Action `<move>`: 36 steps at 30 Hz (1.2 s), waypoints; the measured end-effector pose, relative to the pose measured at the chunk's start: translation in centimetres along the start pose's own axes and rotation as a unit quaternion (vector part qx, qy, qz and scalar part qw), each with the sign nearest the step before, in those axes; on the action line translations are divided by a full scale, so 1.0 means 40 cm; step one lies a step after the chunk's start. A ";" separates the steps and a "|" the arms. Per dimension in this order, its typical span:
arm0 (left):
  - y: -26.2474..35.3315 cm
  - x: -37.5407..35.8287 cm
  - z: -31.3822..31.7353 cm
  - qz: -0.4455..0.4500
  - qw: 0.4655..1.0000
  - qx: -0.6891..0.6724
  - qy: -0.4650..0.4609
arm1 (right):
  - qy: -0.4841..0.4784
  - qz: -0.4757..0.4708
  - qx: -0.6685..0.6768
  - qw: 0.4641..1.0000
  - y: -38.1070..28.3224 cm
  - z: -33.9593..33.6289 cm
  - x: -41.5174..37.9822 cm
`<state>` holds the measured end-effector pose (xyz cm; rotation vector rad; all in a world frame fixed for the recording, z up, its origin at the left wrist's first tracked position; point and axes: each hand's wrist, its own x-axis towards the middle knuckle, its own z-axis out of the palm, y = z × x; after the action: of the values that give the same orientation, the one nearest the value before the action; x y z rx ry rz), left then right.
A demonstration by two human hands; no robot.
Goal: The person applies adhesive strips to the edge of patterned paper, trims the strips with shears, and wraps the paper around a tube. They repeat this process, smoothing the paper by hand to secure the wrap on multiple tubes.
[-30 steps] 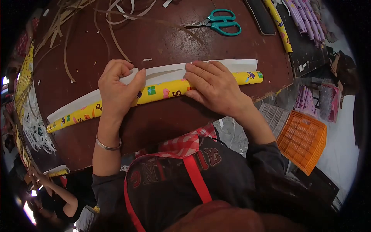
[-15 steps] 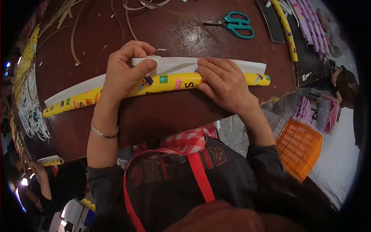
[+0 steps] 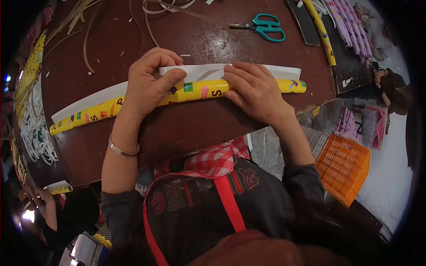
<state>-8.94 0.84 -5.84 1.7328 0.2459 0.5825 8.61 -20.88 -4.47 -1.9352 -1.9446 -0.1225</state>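
A long roll of yellow wrapping paper [image 3: 197, 87], printed with gift boxes and letters, lies across the table in front of me. Its loose white edge [image 3: 284, 72] stands up along the far side. My left hand [image 3: 153, 82], with a bangle on the wrist, is curled over the roll left of its middle, thumb and bent fingers at the white edge; the fingertips are partly hidden. Further right, my right hand [image 3: 255, 88] grips the roll, fingers over the paper and thumb on the near side.
Teal-handled scissors [image 3: 267, 27] lie at the back right, near a dark flat object [image 3: 304, 22]. Brown strips [image 3: 86, 44] are scattered at the back left. Purple rolls [image 3: 348, 26] lie at the far right; an orange crate [image 3: 344, 168] is below. Another person's hand [image 3: 44, 204] shows at lower left.
My left hand has shifted slightly right along the roll, and less of the white edge's curl shows beside its thumb. My right hand stays on the roll. The camera view has moved slightly.
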 end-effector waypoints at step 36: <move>-0.005 0.006 0.004 -0.036 0.998 -0.036 -0.026 | 0.068 0.213 -0.027 0.974 0.041 -0.174 -0.121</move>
<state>-8.63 0.88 -6.00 1.6602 0.2455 0.4876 11.55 -27.67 -0.02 -2.2658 -1.4168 -0.1819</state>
